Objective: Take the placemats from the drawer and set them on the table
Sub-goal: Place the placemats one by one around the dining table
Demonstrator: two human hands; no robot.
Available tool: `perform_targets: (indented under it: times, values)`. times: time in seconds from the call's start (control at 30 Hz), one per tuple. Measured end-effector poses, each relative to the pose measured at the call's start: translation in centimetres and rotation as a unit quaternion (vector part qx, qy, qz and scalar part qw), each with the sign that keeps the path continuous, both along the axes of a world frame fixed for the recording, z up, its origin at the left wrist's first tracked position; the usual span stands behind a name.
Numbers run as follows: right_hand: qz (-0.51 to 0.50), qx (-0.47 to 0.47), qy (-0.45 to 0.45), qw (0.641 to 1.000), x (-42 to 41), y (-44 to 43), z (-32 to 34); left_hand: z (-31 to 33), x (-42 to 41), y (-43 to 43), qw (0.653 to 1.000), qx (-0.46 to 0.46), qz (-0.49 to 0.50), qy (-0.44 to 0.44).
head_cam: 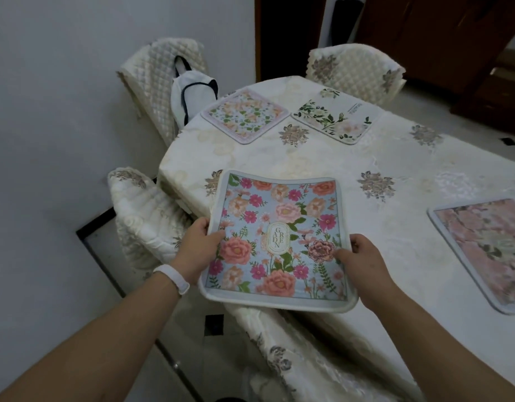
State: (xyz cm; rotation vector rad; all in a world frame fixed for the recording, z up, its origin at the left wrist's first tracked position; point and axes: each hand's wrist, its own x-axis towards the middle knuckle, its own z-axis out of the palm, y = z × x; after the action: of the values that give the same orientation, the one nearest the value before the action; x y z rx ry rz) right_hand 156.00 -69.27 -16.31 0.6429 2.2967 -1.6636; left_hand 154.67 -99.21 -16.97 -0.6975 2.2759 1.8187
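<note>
both my hands hold the blue mat (275,242) by its side edges, level over the table (395,242) corner, i think to lay it flat. left hand (197,245) and right hand (359,258) pinch it, thumbs on top, fingers underneath. three mats already lie farther off.

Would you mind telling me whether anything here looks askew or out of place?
Only the blue floral placemat: both hands hold it overhanging the near edge of the cream-clothed table, not yet laid flat.
</note>
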Motion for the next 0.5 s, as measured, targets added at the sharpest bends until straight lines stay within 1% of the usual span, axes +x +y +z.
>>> perform_targets:
  times: [0.2,0.37,0.5]
  values:
    - [0.015,-0.030,0.007,0.999,-1.2,-0.5,-1.0,0.6,-1.1,-0.3,0.998,-0.052,0.007,0.019]
    - [-0.004,-0.040,0.003,0.999,-2.3,-0.9,-2.3,-0.4,-3.7,-0.7,0.998,-0.059,-0.014,0.015]
    - [-0.024,-0.034,-0.007,0.999,-3.9,-2.2,-3.8,-1.7,-7.4,-1.9,0.997,-0.071,-0.041,0.004]
